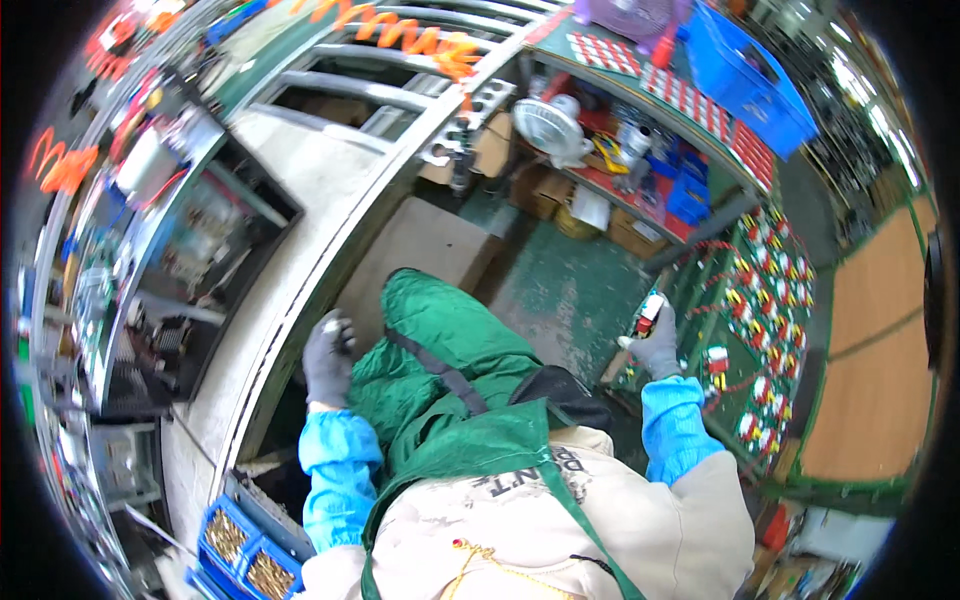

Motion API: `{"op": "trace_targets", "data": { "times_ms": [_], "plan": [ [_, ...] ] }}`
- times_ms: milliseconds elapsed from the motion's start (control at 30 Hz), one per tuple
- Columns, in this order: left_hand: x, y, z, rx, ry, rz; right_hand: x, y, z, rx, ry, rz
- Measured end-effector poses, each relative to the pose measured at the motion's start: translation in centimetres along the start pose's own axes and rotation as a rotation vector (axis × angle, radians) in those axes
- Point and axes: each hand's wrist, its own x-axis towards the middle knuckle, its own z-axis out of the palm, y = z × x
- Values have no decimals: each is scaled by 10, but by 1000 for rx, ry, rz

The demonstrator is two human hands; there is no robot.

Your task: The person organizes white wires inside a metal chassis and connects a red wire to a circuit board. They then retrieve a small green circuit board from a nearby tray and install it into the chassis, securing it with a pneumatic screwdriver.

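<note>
Component (650, 312) in the right hand (655, 348) shows white, red and dark patches.

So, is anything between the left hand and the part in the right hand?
In the picture, the green-clad legs lie between the left hand and the part in the right hand; whether they rise to hand height, I cannot tell.
</note>
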Motion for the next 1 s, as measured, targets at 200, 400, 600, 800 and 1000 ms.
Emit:
{"op": "trace_targets", "data": {
  "times_ms": [200,400,600,800,1000],
  "plan": [
    [-25,23,68,26,-301,-195,29,-160,19,416,-583,-349],
    [-45,44,76,-208,-605,-387,-8,-341,74,-65,-964,-1441],
    [-79,100,10,6,-692,-45,-24,-401,124,-119,-743,-1677],
    [-106,119,-25,-16,-348,159,-20,-401,179,202,-844,-800],
    [-96,106,-29,173,-66,147,-29,-421,229,963,-1391,-47]
  ]
}}
